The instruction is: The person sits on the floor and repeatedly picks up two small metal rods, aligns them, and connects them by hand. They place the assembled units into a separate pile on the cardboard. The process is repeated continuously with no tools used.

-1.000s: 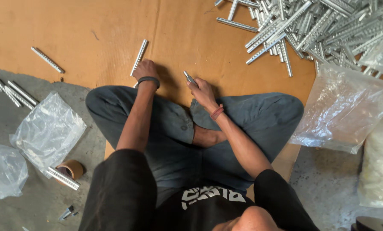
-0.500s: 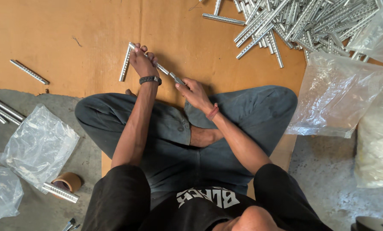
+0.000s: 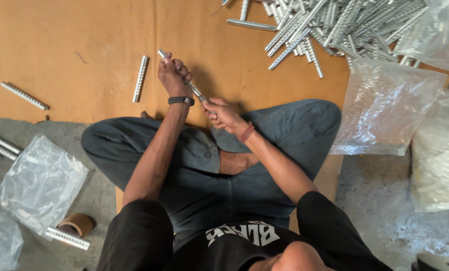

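Observation:
I sit cross-legged on a brown cardboard sheet [image 3: 84,45]. My left hand [image 3: 173,75], with a dark wristband, is closed around the upper part of a thin notched metal strip [image 3: 196,92]. My right hand [image 3: 223,114], with a red band at the wrist, grips the strip's lower end just above my knee. The strip runs diagonally between both hands. Another metal strip [image 3: 141,78] lies flat on the cardboard, just left of my left hand.
A big heap of metal strips [image 3: 334,25] lies at the top right. Clear plastic bags [image 3: 385,108] sit at the right and a plastic bag [image 3: 39,183] at the lower left. A tape roll [image 3: 76,224] and loose strips [image 3: 25,96] lie at the left.
My left hand left the strip lying on the cardboard and closed on the strip that my right hand holds. Both hands now grip it together.

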`<control>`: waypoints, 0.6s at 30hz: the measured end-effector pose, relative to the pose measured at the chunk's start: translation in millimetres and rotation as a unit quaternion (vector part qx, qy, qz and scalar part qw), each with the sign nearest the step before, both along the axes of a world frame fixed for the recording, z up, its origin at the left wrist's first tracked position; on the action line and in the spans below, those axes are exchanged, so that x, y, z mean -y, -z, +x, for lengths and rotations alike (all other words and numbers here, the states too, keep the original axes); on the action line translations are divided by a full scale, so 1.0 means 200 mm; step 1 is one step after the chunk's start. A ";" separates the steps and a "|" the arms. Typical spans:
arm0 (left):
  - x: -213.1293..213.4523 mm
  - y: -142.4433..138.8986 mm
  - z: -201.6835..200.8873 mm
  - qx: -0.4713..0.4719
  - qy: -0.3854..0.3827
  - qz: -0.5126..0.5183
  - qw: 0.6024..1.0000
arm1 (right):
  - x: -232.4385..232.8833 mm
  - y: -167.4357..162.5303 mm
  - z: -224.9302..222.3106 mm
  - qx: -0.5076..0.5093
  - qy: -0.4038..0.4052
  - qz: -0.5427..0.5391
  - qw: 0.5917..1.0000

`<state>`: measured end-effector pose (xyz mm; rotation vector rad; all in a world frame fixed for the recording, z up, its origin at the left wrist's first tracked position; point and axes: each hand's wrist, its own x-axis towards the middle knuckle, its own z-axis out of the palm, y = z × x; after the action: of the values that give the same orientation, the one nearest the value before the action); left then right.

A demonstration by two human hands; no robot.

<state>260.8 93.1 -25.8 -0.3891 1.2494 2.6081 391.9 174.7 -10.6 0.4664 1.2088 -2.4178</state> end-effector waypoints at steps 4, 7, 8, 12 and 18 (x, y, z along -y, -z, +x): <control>-0.04 -0.10 -0.11 0.043 0.031 0.057 0.997 | -0.05 0.06 0.04 0.038 -0.043 -0.357 0.932; -0.19 -0.18 -0.21 0.024 0.025 -0.029 0.999 | -0.06 0.09 0.04 0.068 -0.011 -0.313 0.947; -0.29 -0.19 -0.23 -0.008 0.060 -0.051 0.997 | -0.05 0.10 0.04 0.086 0.005 -0.287 0.954; -0.80 -0.17 -0.35 -0.130 0.193 0.071 0.970 | -0.05 0.11 0.01 0.093 0.035 -0.206 0.974; -0.60 -0.04 -0.61 -0.430 0.075 -0.396 0.808 | -0.07 0.10 0.03 0.088 0.034 -0.213 0.972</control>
<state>138.0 213.0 -18.4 0.8696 2.4941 1.9759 397.0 188.2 -30.6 0.5785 0.5826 -2.5341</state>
